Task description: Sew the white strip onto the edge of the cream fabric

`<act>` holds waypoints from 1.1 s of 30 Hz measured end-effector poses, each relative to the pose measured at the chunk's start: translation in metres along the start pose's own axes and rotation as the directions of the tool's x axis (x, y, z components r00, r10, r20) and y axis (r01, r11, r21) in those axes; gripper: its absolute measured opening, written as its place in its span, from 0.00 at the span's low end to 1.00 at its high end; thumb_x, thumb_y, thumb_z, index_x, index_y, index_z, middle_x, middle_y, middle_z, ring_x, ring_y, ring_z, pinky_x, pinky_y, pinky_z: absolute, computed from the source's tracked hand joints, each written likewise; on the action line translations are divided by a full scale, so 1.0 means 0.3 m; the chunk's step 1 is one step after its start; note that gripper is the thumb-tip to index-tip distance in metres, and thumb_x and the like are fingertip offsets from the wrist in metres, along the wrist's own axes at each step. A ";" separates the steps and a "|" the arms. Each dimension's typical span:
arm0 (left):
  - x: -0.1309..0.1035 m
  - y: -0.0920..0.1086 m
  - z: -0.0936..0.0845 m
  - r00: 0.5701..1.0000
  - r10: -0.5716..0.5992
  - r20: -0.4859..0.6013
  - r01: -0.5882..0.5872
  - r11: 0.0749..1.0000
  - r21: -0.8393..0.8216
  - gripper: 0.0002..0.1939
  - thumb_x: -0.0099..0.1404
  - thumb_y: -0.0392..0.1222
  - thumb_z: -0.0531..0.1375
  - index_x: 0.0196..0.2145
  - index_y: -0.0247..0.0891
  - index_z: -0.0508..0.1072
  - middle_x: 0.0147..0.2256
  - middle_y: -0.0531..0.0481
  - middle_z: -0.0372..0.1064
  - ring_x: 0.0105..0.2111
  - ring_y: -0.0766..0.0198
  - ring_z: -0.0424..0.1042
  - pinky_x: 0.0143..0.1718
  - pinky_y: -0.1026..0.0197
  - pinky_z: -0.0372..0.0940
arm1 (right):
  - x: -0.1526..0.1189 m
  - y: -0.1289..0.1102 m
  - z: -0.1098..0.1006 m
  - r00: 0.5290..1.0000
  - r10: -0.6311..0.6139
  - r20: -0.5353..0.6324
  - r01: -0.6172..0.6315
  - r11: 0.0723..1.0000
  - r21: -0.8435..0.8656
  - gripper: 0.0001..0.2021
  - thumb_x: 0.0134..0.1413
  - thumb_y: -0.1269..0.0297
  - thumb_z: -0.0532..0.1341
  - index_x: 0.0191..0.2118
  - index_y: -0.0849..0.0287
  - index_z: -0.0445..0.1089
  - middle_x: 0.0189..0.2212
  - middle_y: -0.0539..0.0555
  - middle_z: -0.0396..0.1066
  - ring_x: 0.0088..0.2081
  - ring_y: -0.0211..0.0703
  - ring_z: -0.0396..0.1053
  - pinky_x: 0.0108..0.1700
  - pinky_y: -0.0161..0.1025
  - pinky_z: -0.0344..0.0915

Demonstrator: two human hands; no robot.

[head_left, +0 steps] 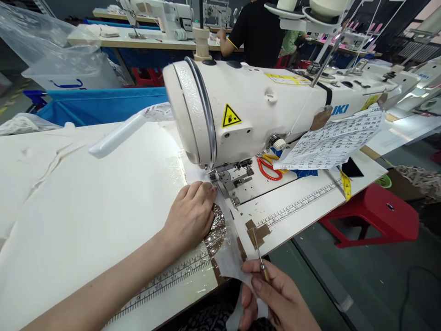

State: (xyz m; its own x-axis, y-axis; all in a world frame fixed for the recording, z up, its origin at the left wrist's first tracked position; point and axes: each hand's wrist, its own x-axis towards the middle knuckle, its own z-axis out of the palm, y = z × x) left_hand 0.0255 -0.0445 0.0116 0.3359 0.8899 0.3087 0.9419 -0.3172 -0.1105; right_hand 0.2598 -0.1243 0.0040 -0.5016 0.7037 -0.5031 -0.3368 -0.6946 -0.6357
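Observation:
My left hand (193,210) lies by the needle area of the white sewing machine (241,105). Its fingers are curled and pressed together at the edge of a white fabric piece (230,250); the fingertips are partly hidden. The fabric runs from the presser foot (220,177) down over the table's front edge. At that edge my right hand (267,294) grips an awl (263,270) with a wooden handle, its thin metal spike pointing up and away. The same hand pinches the lower part of the fabric between thumb and fingers.
Orange-red scissors (269,169) lie behind the needle area, beside a handwritten sheet (334,138). A yellow tape measure (345,184) hangs at the table edge. A red stool (375,214) stands at right. A person in black (260,34) sits at machines behind.

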 end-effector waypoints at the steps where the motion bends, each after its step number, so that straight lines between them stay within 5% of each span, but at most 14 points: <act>1: 0.003 -0.002 0.000 1.000 -0.004 -0.003 0.004 1.000 -0.010 0.20 0.68 0.34 0.48 0.54 0.26 0.69 0.49 0.35 0.67 0.49 0.48 0.64 0.48 0.49 0.63 | 0.000 -0.002 0.000 1.000 -0.006 -0.005 0.006 1.000 -0.005 0.16 0.59 0.56 0.67 0.45 0.62 0.70 0.27 0.51 0.75 0.23 0.39 0.76 0.29 0.34 0.67; 14: 0.023 -0.053 0.028 0.997 0.000 -0.083 -0.009 0.994 -0.105 0.19 0.69 0.33 0.48 0.53 0.25 0.70 0.50 0.36 0.69 0.53 0.49 0.64 0.53 0.46 0.63 | 0.031 -0.060 0.036 0.996 -0.085 -0.019 0.077 0.962 -0.260 0.16 0.63 0.53 0.63 0.45 0.61 0.69 0.28 0.50 0.74 0.25 0.41 0.76 0.33 0.38 0.70; 33: -0.006 0.027 -0.011 0.998 0.061 -0.026 -0.063 0.996 -0.062 0.21 0.65 0.34 0.50 0.52 0.25 0.71 0.50 0.35 0.69 0.52 0.48 0.64 0.60 0.44 0.58 | 0.052 -0.075 0.060 0.987 -0.158 0.011 0.138 0.826 -0.546 0.18 0.65 0.47 0.58 0.46 0.58 0.68 0.32 0.52 0.75 0.23 0.38 0.75 0.29 0.36 0.68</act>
State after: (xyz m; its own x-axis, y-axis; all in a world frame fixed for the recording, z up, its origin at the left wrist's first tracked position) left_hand 0.0324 -0.0498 0.0132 0.3929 0.8600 0.3255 0.9172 -0.3921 -0.0711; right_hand 0.2450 -0.1004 0.0210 -0.4504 0.8032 -0.3900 0.0873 -0.3951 -0.9145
